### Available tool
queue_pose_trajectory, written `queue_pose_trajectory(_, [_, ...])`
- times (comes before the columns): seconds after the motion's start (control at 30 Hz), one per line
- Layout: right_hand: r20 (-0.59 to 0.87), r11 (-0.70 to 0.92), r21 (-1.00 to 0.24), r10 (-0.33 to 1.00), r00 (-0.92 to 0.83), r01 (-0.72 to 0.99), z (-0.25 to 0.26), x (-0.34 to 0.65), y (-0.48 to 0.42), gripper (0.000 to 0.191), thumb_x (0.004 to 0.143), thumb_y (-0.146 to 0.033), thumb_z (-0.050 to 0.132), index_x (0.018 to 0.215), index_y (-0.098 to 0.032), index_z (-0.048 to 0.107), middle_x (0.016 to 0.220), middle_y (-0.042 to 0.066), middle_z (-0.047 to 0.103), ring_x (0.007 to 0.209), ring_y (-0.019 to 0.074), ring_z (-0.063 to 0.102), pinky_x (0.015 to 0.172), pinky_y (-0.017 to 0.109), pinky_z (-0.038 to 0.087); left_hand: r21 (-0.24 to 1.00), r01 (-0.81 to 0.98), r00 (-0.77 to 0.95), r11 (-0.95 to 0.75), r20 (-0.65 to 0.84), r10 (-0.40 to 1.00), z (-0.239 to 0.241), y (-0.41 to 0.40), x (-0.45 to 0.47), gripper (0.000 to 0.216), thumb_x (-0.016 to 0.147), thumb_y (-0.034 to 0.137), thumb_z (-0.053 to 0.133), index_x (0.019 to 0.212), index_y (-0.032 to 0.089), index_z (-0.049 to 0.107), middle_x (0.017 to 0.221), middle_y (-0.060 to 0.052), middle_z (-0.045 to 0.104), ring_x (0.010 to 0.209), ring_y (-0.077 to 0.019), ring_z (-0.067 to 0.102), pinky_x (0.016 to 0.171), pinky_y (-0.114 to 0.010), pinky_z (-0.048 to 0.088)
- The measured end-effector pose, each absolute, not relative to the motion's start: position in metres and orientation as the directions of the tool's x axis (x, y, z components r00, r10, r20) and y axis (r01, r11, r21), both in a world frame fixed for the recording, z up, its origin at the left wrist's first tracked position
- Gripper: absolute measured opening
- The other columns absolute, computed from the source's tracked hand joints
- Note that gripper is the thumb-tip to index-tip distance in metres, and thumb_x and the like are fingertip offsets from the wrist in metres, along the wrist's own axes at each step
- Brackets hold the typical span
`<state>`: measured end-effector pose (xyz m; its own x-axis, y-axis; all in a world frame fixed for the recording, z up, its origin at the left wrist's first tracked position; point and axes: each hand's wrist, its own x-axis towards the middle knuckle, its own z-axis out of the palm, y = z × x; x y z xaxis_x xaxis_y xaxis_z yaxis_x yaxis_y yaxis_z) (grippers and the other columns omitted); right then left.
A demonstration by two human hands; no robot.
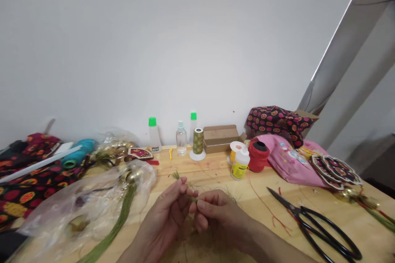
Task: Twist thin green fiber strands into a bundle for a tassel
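Both hands meet low in the middle of the view, above the wooden table. My left hand [169, 207] is closed round a small bundle of olive-green threads [175, 175], whose frayed end sticks out past the fingertips. My right hand [216, 209] pinches the same green strands just to the right, thumb against fingers. The bundle's middle is mostly hidden by the fingers. Loose green thread ends [230, 195] lie on the table behind the right hand. Black-handled scissors [298, 211] lie partly opened to the right, beside a red cord [268, 203].
An olive thread spool [198, 141], a clear bottle [181, 139], a cardboard box [220, 139], a yellow-labelled glue bottle [240, 163] and a red spool [258, 156] line the back. Left lies a plastic bag [89, 197] with a green tassel [114, 230]; right, a pink bag [293, 164].
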<state>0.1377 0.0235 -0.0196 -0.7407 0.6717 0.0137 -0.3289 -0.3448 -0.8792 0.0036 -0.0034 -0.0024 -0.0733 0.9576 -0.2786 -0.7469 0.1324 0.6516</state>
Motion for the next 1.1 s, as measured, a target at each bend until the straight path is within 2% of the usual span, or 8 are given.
queue_pose_trajectory(0.13, [0.019, -0.425, -0.834, 0.615, -0.788, -0.352, -0.021, 0.14, 0.023, 0.018, 0.075, -0.027, 0.057, 0.073, -0.009, 0.062, 0.051, -0.002, 0.051, 0.051, 0.0075, 0.047, 0.06, 0.024, 0.033, 0.626, -0.772, -0.098, 0.106, -0.282, 0.954, -0.008, -0.001, -0.001, 0.011, 0.076, 0.008, 0.049, 0.077, 0.015, 0.058, 0.056, 0.0, 0.059, 0.058, -0.0137, 0.061, 0.051, -0.025, 0.052])
queue_pose_trajectory(0.33, [0.011, -0.408, -0.802, 0.718, -0.696, -0.435, -0.02, 0.14, 0.025, 0.019, 0.074, -0.028, 0.059, 0.069, -0.009, 0.062, 0.055, 0.0, 0.055, 0.053, 0.0066, 0.047, 0.056, 0.02, 0.03, 0.538, -0.834, -0.076, 0.124, -0.334, 0.94, -0.006, -0.001, 0.002, 0.018, 0.078, 0.005, 0.045, 0.072, 0.012, 0.06, 0.059, -0.002, 0.063, 0.057, -0.0117, 0.063, 0.059, -0.026, 0.054])
queue_pose_trajectory(0.43, [-0.012, -0.454, -0.764, 0.72, -0.694, -0.458, -0.018, 0.141, 0.027, 0.016, 0.072, -0.026, 0.061, 0.07, -0.01, 0.063, 0.053, -0.001, 0.056, 0.051, 0.0066, 0.048, 0.056, 0.02, 0.031, 0.527, -0.84, -0.073, 0.132, -0.35, 0.934, -0.006, 0.0, 0.001, 0.019, 0.078, 0.005, 0.044, 0.071, 0.012, 0.06, 0.06, -0.003, 0.065, 0.059, -0.0125, 0.064, 0.061, -0.028, 0.054])
queue_pose_trajectory(0.6, [-0.141, -0.484, -0.829, 0.668, -0.731, -0.282, -0.02, 0.143, 0.025, 0.021, 0.07, -0.028, 0.062, 0.073, -0.007, 0.065, 0.053, 0.001, 0.059, 0.045, 0.0056, 0.049, 0.05, 0.019, 0.031, 0.542, -0.835, -0.155, 0.093, -0.395, 0.906, -0.006, 0.003, -0.008, 0.017, 0.077, 0.005, 0.047, 0.07, 0.014, 0.06, 0.065, -0.003, 0.067, 0.062, -0.0125, 0.065, 0.057, -0.024, 0.054])
queue_pose_trajectory(0.7, [-0.184, -0.419, -0.892, 0.675, -0.714, -0.166, -0.023, 0.143, 0.024, 0.021, 0.068, -0.028, 0.063, 0.072, -0.008, 0.067, 0.054, 0.002, 0.061, 0.045, 0.0061, 0.049, 0.05, 0.019, 0.033, 0.555, -0.83, -0.21, 0.059, -0.409, 0.888, -0.005, 0.006, -0.015, 0.016, 0.077, 0.006, 0.046, 0.072, 0.013, 0.06, 0.073, -0.005, 0.068, 0.071, -0.0139, 0.065, 0.063, -0.026, 0.054])
queue_pose_trajectory(0.83, [-0.192, -0.37, -0.923, 0.683, -0.705, -0.108, -0.021, 0.144, 0.023, 0.019, 0.068, -0.027, 0.062, 0.07, -0.009, 0.068, 0.056, 0.002, 0.064, 0.049, 0.0069, 0.051, 0.052, 0.018, 0.034, 0.557, -0.83, -0.212, 0.029, -0.363, 0.907, -0.003, 0.007, -0.019, 0.017, 0.078, 0.007, 0.044, 0.073, 0.012, 0.06, 0.091, -0.012, 0.067, 0.086, -0.0178, 0.062, 0.07, -0.03, 0.053])
queue_pose_trajectory(0.93, [-0.196, -0.36, -0.929, 0.677, -0.709, -0.087, -0.018, 0.145, 0.022, 0.019, 0.068, -0.028, 0.062, 0.069, -0.01, 0.068, 0.057, 0.002, 0.064, 0.049, 0.0069, 0.051, 0.052, 0.019, 0.034, 0.554, -0.832, -0.221, 0.015, -0.357, 0.908, -0.001, 0.007, -0.018, 0.018, 0.079, 0.006, 0.043, 0.072, 0.011, 0.059, 0.088, -0.012, 0.067, 0.082, -0.0179, 0.063, 0.068, -0.031, 0.054])
queue_pose_trajectory(1.1, [-0.149, -0.278, -0.959, 0.67, -0.728, -0.06, -0.017, 0.146, 0.023, 0.019, 0.064, -0.03, 0.065, 0.066, -0.012, 0.069, 0.057, 0.001, 0.064, 0.052, 0.0073, 0.051, 0.058, 0.02, 0.036, 0.545, -0.838, -0.268, -0.031, -0.361, 0.893, -0.003, 0.007, -0.016, 0.017, 0.078, 0.004, 0.044, 0.077, 0.011, 0.059, 0.072, -0.005, 0.067, 0.065, -0.0123, 0.065, 0.064, -0.029, 0.056])
